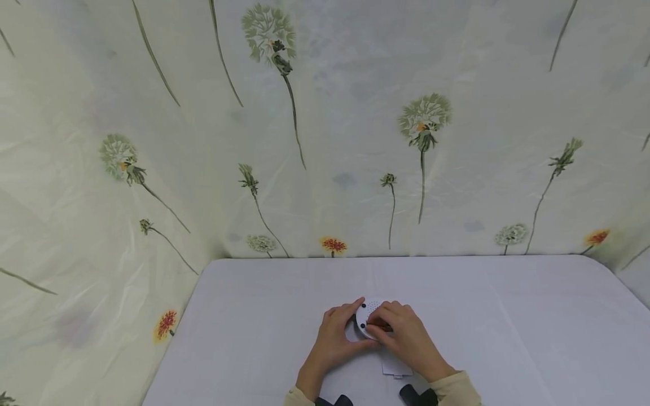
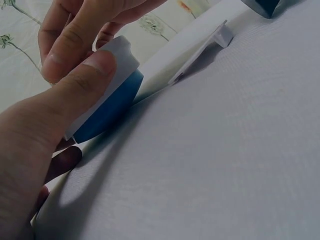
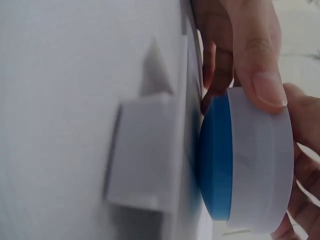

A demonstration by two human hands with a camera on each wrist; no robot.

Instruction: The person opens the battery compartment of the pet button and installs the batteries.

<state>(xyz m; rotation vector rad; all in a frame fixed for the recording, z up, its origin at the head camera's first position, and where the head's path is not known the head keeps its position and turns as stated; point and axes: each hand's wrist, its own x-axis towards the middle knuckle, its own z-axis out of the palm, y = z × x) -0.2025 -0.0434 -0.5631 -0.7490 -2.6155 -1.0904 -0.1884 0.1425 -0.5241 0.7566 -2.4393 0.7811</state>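
White table [image 1: 244,338], woven-looking surface, rounded far corners. Behind table: pale grey-green sheeting [image 1: 345,135], upright, faintly creased, printed with dandelion heads [image 1: 425,113] on long thin stems. Left of table: side sheeting [image 1: 66,214], same print, yellower, more wrinkled, slightly glossy. Orange-red printed flowers [image 1: 333,245] low behind table's far edge, another beside its left edge. Light soft over table; brighter sheen on sheeting left of it.

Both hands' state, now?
Left hand: closed, holding a round white-and-blue plastic device.
Right hand: curled over it; cannot tell whether holding anything.
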